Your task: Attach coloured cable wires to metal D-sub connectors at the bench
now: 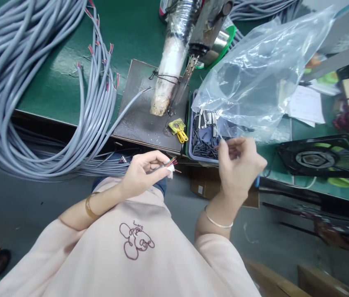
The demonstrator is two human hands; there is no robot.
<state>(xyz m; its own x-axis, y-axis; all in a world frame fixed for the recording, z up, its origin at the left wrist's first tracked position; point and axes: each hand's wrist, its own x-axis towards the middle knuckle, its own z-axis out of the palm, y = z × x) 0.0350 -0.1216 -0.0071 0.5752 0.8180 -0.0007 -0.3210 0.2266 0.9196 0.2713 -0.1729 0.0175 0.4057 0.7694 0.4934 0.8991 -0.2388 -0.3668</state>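
I have the left hand (145,172) in front of the body, near the bench edge, its thumb and fingers pinched around a small fan of coloured wires (172,161). The right hand (240,163) is at the near right corner of the parts tray (203,158), fingers curled and thumb tip close to the index finger; I can't tell whether anything sits between them.

I judge the step in hand to be picking at the small black tubes (204,149) in the tray while the wire end is held ready. As I read it, the next move calls for a fine fingertip grip on one small piece, with the left pinch kept steady so the strands don't scatter.

The wires poke out past the left fingertips, just left of the tray and lower in view. I make out green, red and bluish strands, slightly splayed, with one thin reddish strand standing apart beneath the others. The fingers hide where they leave their jacket, and the tips are too small for me to judge. A white covering (170,170) wraps a fingertip beside them. Metal connectors (214,126) share the tray with the tubes, and a clear plastic bag (251,74) drapes over its far side.
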